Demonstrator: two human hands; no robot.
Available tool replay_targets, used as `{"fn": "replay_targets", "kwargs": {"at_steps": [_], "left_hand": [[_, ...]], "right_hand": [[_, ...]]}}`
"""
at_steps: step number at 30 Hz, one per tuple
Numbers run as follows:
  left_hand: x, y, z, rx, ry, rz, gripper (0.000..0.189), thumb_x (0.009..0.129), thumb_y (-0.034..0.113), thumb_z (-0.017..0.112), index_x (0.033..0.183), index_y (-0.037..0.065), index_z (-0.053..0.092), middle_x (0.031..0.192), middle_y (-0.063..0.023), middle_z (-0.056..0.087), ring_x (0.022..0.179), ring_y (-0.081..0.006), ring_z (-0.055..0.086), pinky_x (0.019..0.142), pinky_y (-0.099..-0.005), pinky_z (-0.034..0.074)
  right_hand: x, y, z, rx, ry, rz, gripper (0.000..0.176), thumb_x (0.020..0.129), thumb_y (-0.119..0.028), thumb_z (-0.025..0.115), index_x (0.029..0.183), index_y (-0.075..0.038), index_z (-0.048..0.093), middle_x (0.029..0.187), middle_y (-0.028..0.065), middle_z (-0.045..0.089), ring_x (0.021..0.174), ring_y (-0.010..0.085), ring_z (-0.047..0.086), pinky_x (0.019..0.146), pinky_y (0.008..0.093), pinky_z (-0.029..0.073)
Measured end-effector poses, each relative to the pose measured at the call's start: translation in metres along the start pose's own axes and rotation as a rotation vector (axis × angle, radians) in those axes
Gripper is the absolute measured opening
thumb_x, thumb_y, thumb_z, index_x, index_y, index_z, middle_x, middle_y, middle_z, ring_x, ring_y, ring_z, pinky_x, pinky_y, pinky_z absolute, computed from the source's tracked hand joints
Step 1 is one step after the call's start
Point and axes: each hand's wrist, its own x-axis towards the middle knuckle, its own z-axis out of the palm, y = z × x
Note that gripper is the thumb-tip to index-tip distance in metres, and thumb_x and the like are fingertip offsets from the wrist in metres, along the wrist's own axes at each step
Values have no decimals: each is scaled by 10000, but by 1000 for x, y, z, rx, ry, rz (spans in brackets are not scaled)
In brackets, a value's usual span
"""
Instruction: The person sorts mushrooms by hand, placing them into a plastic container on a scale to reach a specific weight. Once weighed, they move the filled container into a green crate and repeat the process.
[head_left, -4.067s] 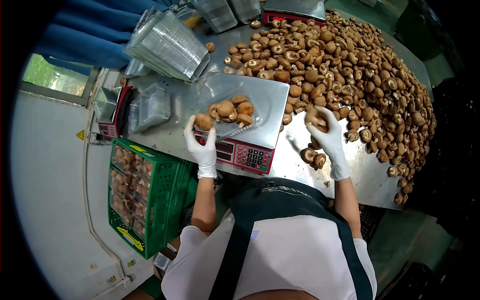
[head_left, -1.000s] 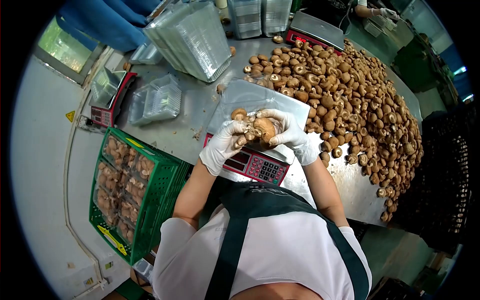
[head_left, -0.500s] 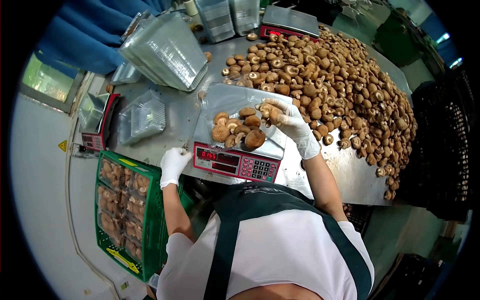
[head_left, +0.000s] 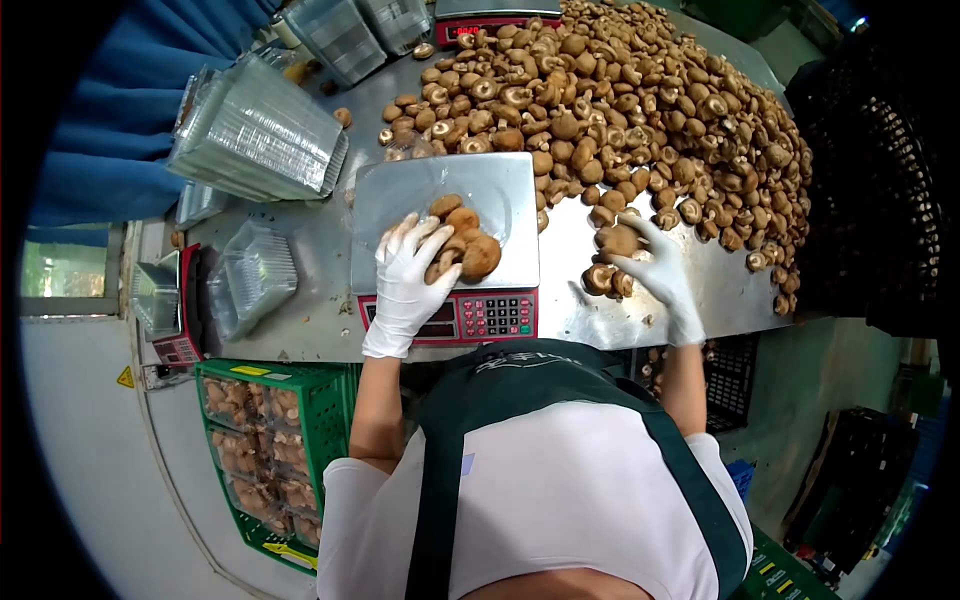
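My left hand [head_left: 408, 285], in a white glove, curls its fingers over brown shiitake mushrooms [head_left: 482, 257] on the steel pan of a red digital scale [head_left: 445, 172]. Clear plastic, apparently a tray, lies faintly visible beneath them. To the right, my gloved right hand [head_left: 665, 280] is closed around a slightly blurred shiitake mushroom [head_left: 616, 239] just above the tabletop. Several loose mushrooms [head_left: 600, 280] sit below its fingers. My left hand partly covers the scale's display.
A large shiitake pile [head_left: 640, 110] spreads over the steel table [head_left: 310, 320]. Stacked clear trays [head_left: 265, 130] stand at left, with a loose tray [head_left: 250, 280] nearer. A green crate [head_left: 335, 405] of packed mushrooms stands lower left. A second scale [head_left: 180, 310] is at far left.
My left hand has moved from the table edge onto the scale's mushrooms. My right hand, earlier holding mushrooms over the scale, has moved right to the tabletop. The view has shifted.
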Motion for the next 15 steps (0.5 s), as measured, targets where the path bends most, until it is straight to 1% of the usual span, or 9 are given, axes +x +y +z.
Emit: {"fn": "replay_targets", "kwargs": {"at_steps": [1,3,5,6,8,9,12,14,15], "left_hand": [[1,-1,1,4,-10,-2,469,702,146,657,1165,158,579,1218,-63,525,1182,-292,437,1007,-453,291],[1,-3,4,140,-49,70,499,692,96,601,1182,189,573,1230,-69,518,1198,-289,424,1011,-488,271],[4,4,6,160,-53,102,538,660,74,563,1181,206,576,1241,-83,508,1206,-290,419,1013,-504,260],[9,15,1,127,-77,128,546,652,69,565,1185,189,573,1250,-81,506,1215,-282,420,1022,-487,258],[20,32,-3,12,-162,141,569,645,86,580,1207,167,553,1264,-87,498,1209,-270,434,1024,-475,266],[20,33,4,14,-206,127,565,655,135,631,1212,168,544,1251,-77,509,1172,-262,461,1006,-475,287],[23,21,15,86,-165,198,578,646,192,703,1200,139,548,1182,-68,555,1091,-259,517,990,-450,309],[26,18,2,-87,-42,80,583,649,215,743,1187,99,550,1113,-74,592,1010,-267,561,958,-425,358],[25,15,-1,-243,51,-92,553,662,280,742,1156,109,564,1095,-89,597,1039,-251,543,966,-417,321]], "right_hand": [[-14,28,-12,17,99,94,526,687,-75,706,1190,-47,555,1066,103,629,988,175,595,868,285,478],[-46,79,-34,-8,284,239,523,699,-98,734,1179,-6,550,1079,139,620,962,188,605,820,278,504],[-83,152,-50,47,475,306,518,708,-117,740,1172,13,551,1061,141,623,958,187,602,811,285,503],[-102,166,-59,-163,535,412,508,723,-138,730,1175,10,551,1038,139,630,948,177,601,811,288,495],[-137,202,-65,-359,678,642,565,696,-269,731,1164,-1,563,1034,172,644,942,242,626,833,326,480],[-154,220,-67,-488,688,745,589,672,-340,722,1145,-19,580,1044,182,640,947,288,627,822,354,485],[-186,264,-66,-605,676,945,562,676,-353,710,1125,-35,596,1006,181,648,938,315,621,811,375,487],[-194,280,-60,-597,679,991,560,682,-354,706,1135,-45,593,993,176,652,942,312,621,810,374,487],[-193,280,-56,-664,725,997,522,700,-325,695,1128,-44,592,986,169,647,936,319,617,805,379,487]]}}
